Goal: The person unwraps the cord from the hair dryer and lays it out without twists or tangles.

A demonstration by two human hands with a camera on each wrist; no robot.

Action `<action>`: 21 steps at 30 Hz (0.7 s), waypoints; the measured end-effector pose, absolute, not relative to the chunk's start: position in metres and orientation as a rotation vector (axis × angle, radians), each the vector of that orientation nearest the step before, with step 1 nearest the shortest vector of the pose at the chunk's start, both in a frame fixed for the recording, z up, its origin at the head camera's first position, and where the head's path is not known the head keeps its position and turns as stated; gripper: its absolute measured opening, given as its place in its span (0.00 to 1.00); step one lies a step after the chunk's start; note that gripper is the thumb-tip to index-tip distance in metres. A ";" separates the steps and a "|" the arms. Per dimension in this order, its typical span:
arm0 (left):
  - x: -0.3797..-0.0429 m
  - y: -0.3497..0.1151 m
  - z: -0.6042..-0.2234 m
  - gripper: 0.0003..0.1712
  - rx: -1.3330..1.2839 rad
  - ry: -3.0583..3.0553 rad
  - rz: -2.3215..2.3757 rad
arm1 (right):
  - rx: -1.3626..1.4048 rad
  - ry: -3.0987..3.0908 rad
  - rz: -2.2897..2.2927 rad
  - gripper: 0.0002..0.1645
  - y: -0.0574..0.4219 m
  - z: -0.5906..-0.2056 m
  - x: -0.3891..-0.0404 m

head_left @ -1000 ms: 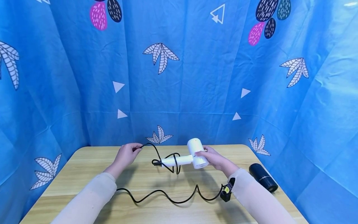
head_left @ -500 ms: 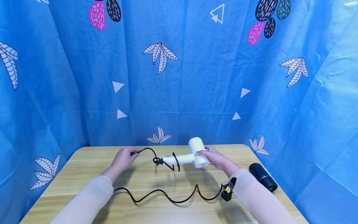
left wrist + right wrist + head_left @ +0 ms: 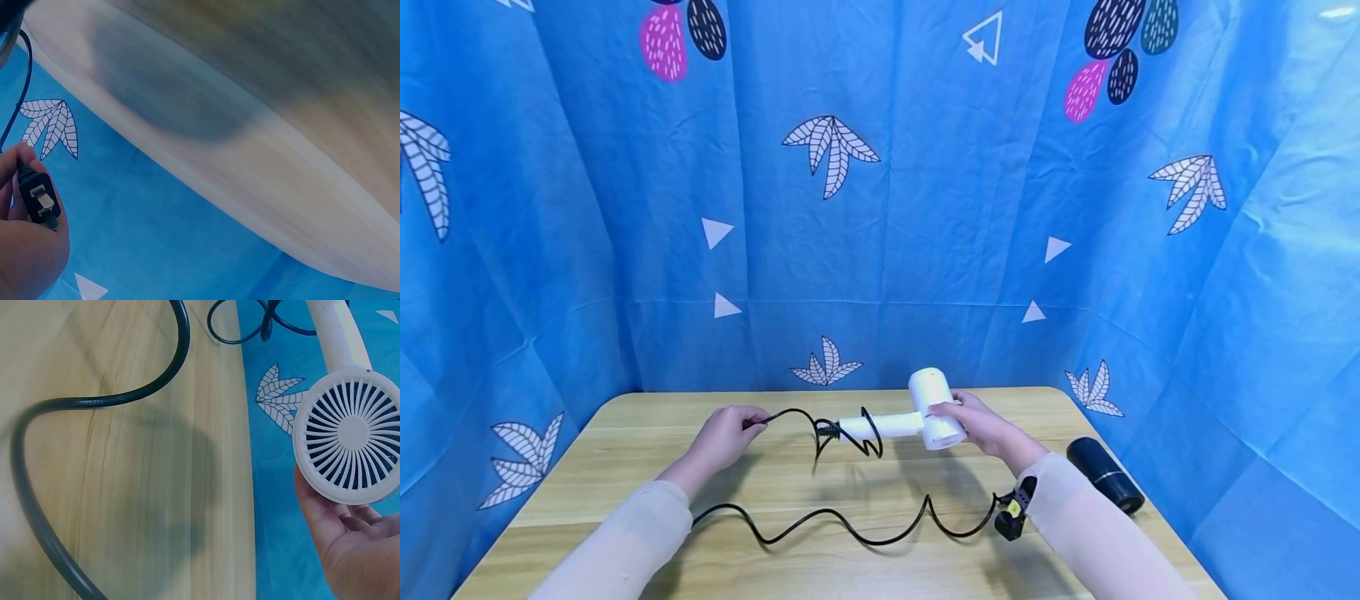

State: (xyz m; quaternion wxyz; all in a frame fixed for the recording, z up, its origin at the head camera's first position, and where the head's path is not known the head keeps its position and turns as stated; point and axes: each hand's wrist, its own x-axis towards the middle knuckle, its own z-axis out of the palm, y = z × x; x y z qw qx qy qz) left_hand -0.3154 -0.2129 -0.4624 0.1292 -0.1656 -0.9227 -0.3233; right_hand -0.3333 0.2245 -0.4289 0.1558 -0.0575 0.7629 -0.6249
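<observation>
My right hand (image 3: pixel 988 423) grips a white hair dryer (image 3: pixel 350 434) by its barrel. Its grille faces the camera in the right wrist view. The handle (image 3: pixel 880 426) points left, raised above the table, with a black cord (image 3: pixel 872 446) looped loosely around it. Further left, my left hand (image 3: pixel 724 439) pinches that cord's end between thumb and fingers. A black plug (image 3: pixel 41 195) shows against the palm in the left wrist view, partly covered by the fingers.
A black cylinder (image 3: pixel 1105 475) lies at the wooden table's (image 3: pixel 820 575) right edge. A wavy black cable (image 3: pixel 842 521) crosses the tabletop between the forearms, running to a device (image 3: pixel 1011 518) at my right wrist. Behind the table hangs a patterned blue curtain (image 3: pixel 887 250).
My left hand has moved down and left with the cord end. The cord loops around the handle have shifted and changed shape. The hair dryer has moved slightly right.
</observation>
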 end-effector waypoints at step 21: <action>-0.299 -0.227 -0.470 0.09 -0.534 -2.813 -0.915 | -0.185 2.174 -1.801 0.45 0.228 -0.428 -0.332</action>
